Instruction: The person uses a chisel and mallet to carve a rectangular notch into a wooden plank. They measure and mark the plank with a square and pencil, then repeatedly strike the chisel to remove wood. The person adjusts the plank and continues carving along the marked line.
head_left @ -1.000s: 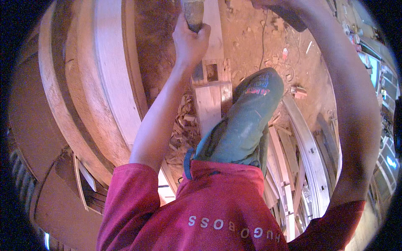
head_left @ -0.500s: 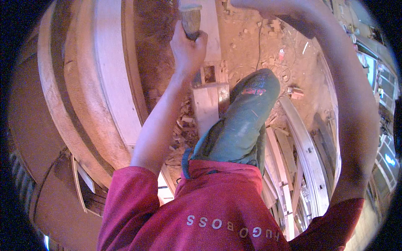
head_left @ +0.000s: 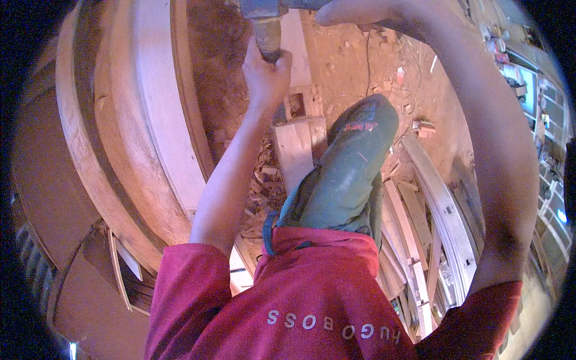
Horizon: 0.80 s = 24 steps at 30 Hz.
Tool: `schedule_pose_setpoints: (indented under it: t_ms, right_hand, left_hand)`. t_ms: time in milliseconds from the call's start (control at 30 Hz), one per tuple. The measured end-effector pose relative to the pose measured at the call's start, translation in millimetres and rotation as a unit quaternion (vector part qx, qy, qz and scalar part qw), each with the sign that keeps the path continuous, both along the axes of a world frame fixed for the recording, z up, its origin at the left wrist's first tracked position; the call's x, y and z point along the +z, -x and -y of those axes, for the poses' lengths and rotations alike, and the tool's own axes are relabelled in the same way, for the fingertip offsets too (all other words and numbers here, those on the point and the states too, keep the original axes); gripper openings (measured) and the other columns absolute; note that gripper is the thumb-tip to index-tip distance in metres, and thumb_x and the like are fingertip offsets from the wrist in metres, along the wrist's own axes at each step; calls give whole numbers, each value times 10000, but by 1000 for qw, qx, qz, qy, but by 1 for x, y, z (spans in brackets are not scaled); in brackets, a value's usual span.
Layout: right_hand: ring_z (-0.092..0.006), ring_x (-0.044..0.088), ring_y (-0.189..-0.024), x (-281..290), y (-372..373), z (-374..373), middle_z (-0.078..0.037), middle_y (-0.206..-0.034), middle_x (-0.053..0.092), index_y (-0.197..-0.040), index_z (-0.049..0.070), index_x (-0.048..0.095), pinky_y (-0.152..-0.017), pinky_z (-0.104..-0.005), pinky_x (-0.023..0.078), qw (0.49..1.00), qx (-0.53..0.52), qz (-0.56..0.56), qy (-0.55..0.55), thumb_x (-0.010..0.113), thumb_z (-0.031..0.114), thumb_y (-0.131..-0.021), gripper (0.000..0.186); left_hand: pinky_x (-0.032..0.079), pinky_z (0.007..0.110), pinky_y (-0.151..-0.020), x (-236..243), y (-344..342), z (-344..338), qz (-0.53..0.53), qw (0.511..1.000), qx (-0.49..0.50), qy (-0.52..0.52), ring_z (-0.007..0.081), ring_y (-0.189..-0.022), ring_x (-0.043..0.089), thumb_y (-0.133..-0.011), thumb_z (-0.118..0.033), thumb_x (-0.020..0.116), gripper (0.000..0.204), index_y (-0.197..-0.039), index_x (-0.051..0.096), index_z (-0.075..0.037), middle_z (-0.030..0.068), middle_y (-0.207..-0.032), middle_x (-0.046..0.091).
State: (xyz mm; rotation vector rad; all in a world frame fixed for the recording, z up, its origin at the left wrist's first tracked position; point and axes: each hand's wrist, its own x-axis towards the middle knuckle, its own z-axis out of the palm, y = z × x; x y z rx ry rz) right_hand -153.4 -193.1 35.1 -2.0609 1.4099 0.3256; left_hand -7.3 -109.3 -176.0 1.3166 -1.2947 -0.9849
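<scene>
My left hand (head_left: 264,75) is closed around the wooden handle of a chisel (head_left: 268,37), held upright; its blade is hidden below my fist. A hammer (head_left: 259,7) with a dark bluish head meets the top of that handle. At the upper edge, my right hand (head_left: 354,12) is closed on the hammer's handle, partly cut off by the frame. Under my left hand runs a pale wooden beam (head_left: 295,144) with a square hole (head_left: 296,104) cut in it. My trousered leg (head_left: 345,162) lies across or beside the beam.
Large curved-looking boards (head_left: 159,90) stand at left. More loose wooden strips (head_left: 414,240) lie at lower right, one slotted plank (head_left: 441,192) among them. Wood chips (head_left: 264,180) litter the earth floor, where a thin cord (head_left: 368,66) runs. Shelving-like clutter (head_left: 528,90) is at far right.
The hammer has come down into view and its head now meets the chisel handle's top. My right hand has lowered slightly; my left hand keeps its grip, nearly in place.
</scene>
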Motion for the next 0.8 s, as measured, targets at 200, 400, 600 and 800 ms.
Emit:
schedule_pose_setpoints:
  t_ms: [200, 400, 600, 800]
  right_hand:
    - [-187, 629, -584, 9, 27, -21, -114, -751, 635, -1005, -14, 593, -541, -338, 518, 978, -166, 126, -5, 677, 197, -805, 303]
    - [-158, 607, -533, 19, 18, -22, -79, -689, 597, -1004, -17, 563, -495, -313, 500, 978, -189, 51, 67, 653, 167, -820, 276]
    - [-166, 607, -523, 33, 20, -29, -74, -661, 592, -1005, -15, 574, -499, -315, 510, 977, -177, 46, 108, 646, 169, -828, 266]
    - [-172, 613, -558, 16, 29, -18, -80, -690, 612, -1008, 6, 591, -506, -321, 514, 995, -90, 37, -10, 638, 136, -803, 247]
  left_hand:
    - [515, 380, -728, 21, 0, 7, -18, 999, -33, 12, 261, -761, 648, -743, -58, 666, 330, -1055, 589, 12, 169, -840, 670]
    - [510, 359, -691, 6, 9, 11, 76, 996, -17, 37, 185, -708, 603, -774, -79, 711, 311, -1045, 585, 6, 88, -825, 650]
    - [521, 403, -697, 8, 23, 12, 68, 997, -14, 40, 312, -717, 650, -755, -93, 682, 351, -1075, 580, 9, 174, -812, 664]
    - [530, 445, -715, 5, 21, 10, 64, 998, -14, 0, 400, -765, 686, -757, -98, 664, 351, -1080, 579, 10, 238, -814, 672]
